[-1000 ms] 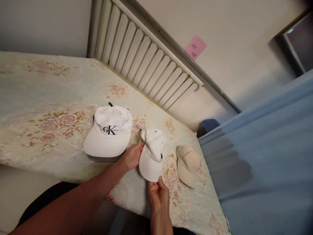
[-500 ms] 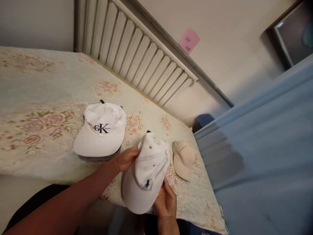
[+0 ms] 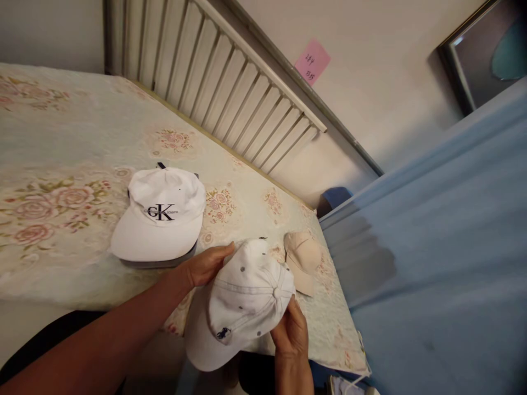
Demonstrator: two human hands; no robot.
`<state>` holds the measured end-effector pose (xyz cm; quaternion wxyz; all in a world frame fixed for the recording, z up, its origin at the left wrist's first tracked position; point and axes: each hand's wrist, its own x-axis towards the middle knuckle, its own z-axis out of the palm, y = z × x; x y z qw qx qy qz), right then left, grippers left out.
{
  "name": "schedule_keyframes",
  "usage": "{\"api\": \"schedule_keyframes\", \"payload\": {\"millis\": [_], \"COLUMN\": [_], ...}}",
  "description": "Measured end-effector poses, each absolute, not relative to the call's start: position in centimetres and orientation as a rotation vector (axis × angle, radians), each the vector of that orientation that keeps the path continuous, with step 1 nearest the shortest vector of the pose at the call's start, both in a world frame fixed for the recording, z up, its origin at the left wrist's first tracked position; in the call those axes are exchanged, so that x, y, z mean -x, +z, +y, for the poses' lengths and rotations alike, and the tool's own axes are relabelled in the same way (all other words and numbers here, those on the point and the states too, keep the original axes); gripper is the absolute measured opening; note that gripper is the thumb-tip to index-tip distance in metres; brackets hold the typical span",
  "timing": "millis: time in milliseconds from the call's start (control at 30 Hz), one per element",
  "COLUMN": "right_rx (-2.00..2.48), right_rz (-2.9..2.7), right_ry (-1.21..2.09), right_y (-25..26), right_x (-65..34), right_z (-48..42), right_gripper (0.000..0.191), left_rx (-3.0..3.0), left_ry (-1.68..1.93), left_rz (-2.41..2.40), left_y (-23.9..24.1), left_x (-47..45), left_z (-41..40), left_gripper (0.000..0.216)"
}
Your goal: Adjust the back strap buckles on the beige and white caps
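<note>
I hold a white cap with a small dark horse logo above the bed's near edge, its crown turned up towards me. My left hand grips its back rim on the left. My right hand grips its right side from below. A white cap with a black "CK" logo lies on the floral bedspread to the left of my left hand. A beige cap lies on the bedspread just right of the held cap.
A slatted white headboard runs along the bed's far side. A pink sticky note is on the wall. A blue surface fills the right side, and a dark framed panel is at the top right.
Both hands have lifted the horse-logo cap off the bedspread, drawn it towards me and turned it, so its brim now points lower left.
</note>
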<state>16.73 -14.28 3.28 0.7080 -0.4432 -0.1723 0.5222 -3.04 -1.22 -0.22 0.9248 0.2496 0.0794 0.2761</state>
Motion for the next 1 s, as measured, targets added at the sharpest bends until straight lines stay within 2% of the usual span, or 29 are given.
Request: {"api": "schedule_keyframes", "payload": {"millis": [167,467,633,867,1000], "right_rx": [0.989,0.995,1.028,1.106,1.116], "right_rz": [-0.361,-0.428,-0.486,-0.879,-1.236], "right_ry": [1.143,1.111,1.142,1.193,1.020], "right_y": [4.0,6.0,7.7,13.4,17.4], "right_x": [-16.8,-16.8,-16.4,-16.5,-17.9], "right_z": [-14.8,-15.6,-15.3,-9.9,-4.7], "right_gripper": [0.042,0.048,0.039,0.040,0.034], "left_rx": [-0.553,-0.551,-0.517,-0.599,-0.724], "left_ry": [0.642,0.673,0.669,0.791,0.960], "left_rz": [0.132,0.082,0.162,0.076,0.055], "left_y": [0.3,0.1,0.2,1.0,0.9], "left_x": [3.3,3.5,3.7,3.8,4.0], "left_z": [-1.3,-1.0,-1.0,-0.8,0.0], "left_gripper": [0.022,0.030,0.036,0.039,0.038]}}
